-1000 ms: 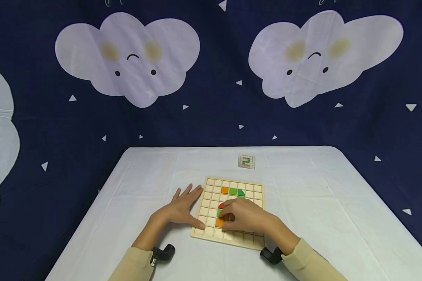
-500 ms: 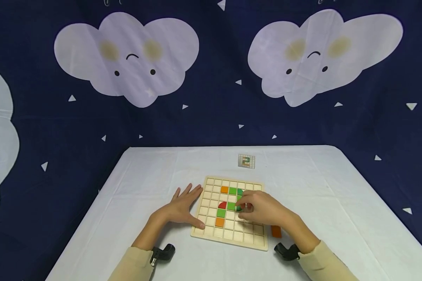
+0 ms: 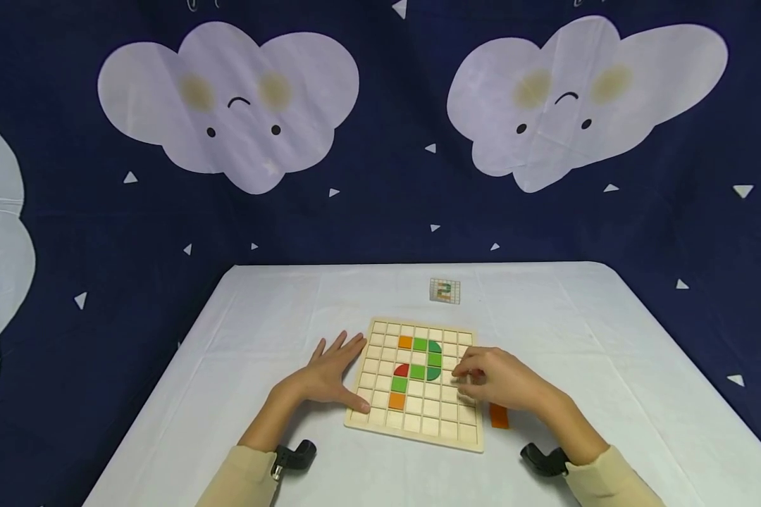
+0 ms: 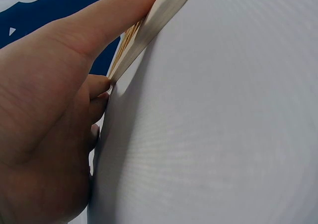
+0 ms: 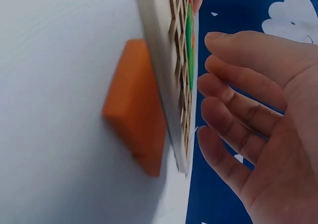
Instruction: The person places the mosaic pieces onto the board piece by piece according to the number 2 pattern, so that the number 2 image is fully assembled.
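My left hand (image 3: 332, 373) is spread along the left edge of a wooden grid board (image 3: 431, 441), thumb on its near left corner. Green, orange and red flat pieces sit in the squares: an orange square (image 3: 405, 342) at the top, a dark green quarter-round (image 3: 434, 373) at the right of the curve, a red quarter-round (image 3: 401, 370) on the left, and another orange square (image 3: 396, 401) lower down. Over the board's right side hovers my right hand (image 3: 501, 378), fingers loosely bent; the right wrist view shows nothing between them.
An orange block (image 5: 134, 100) lies on the white tablecloth against the board's right side, partly hidden by the right hand in the head view. Behind the board lies a small picture card (image 3: 444, 291) with a gridded figure. A dark blue curtain (image 3: 393, 211) with clouds hangs behind the table.
My right hand has moved right, off the coloured pieces, uncovering the red, green and orange ones and then the dark green quarter-round. The orange block has come into view. My left hand stays put.
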Demonstrator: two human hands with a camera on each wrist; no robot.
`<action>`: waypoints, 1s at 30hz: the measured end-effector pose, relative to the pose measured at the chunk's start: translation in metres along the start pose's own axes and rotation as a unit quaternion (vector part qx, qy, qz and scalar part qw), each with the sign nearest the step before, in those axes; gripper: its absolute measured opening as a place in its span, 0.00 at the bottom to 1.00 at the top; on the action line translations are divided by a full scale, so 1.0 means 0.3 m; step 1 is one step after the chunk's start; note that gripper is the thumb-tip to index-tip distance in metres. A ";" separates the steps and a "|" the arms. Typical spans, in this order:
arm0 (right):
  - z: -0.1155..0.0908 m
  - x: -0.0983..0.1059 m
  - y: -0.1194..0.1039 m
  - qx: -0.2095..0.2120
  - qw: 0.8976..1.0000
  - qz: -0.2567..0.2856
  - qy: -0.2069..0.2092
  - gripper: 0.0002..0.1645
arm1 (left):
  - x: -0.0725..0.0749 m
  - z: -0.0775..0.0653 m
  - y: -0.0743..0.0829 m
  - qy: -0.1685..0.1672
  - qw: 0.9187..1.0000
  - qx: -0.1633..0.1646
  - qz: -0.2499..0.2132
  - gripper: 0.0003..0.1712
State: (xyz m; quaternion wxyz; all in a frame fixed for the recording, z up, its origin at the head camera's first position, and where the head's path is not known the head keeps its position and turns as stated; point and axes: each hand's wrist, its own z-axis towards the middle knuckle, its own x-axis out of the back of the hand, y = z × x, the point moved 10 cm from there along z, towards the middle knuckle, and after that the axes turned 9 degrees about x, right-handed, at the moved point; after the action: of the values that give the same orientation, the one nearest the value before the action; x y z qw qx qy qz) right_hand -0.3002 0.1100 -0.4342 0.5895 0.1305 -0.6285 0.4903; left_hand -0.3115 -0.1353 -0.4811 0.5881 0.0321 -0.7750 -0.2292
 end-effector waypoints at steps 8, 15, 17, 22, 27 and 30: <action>-0.051 -0.003 0.033 -0.012 1.000 -0.025 -0.007 0.09 | -0.003 -0.001 0.000 -0.002 1.000 0.001 -0.001 0.78; -0.098 0.009 0.051 -0.010 1.000 -0.018 -0.006 0.06 | -0.001 -0.001 -0.001 0.000 1.000 0.001 -0.001 0.78; -0.109 0.010 0.059 -0.017 1.000 -0.012 -0.009 0.06 | -0.002 0.000 -0.002 0.000 1.000 0.000 0.002 0.78; -0.131 0.006 0.076 -0.034 0.999 -0.002 -0.020 0.07 | -0.004 -0.001 -0.003 -0.003 1.000 -0.001 0.002 0.78; -0.150 0.006 0.083 -0.032 0.999 0.009 -0.024 0.08 | -0.003 -0.003 -0.002 -0.003 1.000 0.000 -0.002 0.78; -0.165 0.008 0.094 -0.035 0.999 0.018 -0.022 0.10 | -0.002 -0.002 -0.002 -0.002 1.000 -0.001 -0.001 0.78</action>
State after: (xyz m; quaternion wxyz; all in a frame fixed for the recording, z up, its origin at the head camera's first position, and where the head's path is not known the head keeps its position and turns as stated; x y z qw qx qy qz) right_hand -0.2916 0.1629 -0.4538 0.5706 0.1090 -0.6604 0.4758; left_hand -0.3108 -0.1358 -0.4816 0.5861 0.0317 -0.7762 -0.2301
